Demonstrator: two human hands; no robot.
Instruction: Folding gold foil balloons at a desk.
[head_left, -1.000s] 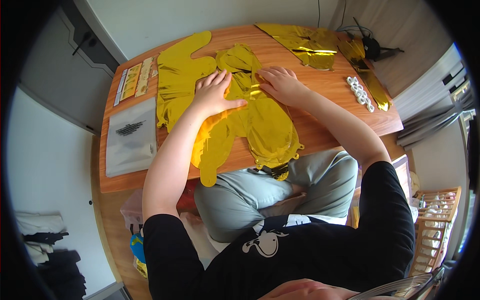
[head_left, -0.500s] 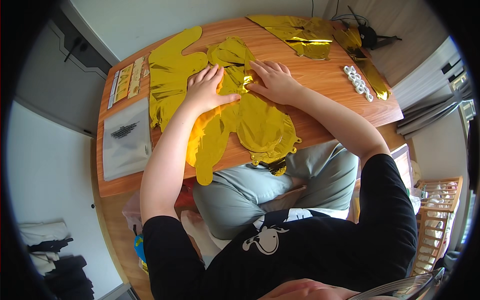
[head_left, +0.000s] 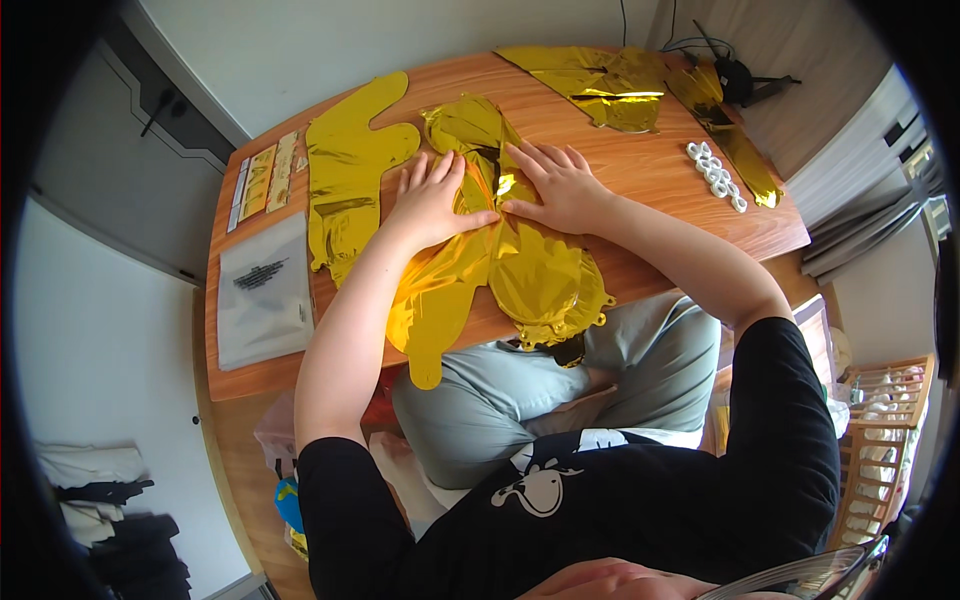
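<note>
While both hands press flat on it, the gold foil balloon [head_left: 500, 270] lies deflated at the middle of the wooden table [head_left: 660, 190], its lower lobes hanging over the near edge above the person's lap. The left hand [head_left: 432, 203] rests palm down with fingers spread on the balloon's upper left part; the right hand [head_left: 560, 187] lies likewise just beside it, thumbs nearly touching. Neither hand grips anything — both are open and flat.

The film looks very light, limp and slick, creasing readily; it is likely to slide on the wood and to tear or puncture if pinched sharply. A hold near a seamed edge or a lobe appears safest.

A second flat gold balloon [head_left: 350, 180] lies to the left, touching the first. More gold foil pieces [head_left: 600, 85] sit at the far side. A clear plastic bag [head_left: 262, 290] lies at the left edge — its contents cannot be made out. Small white rings [head_left: 716, 176] lie loose to the right.
</note>
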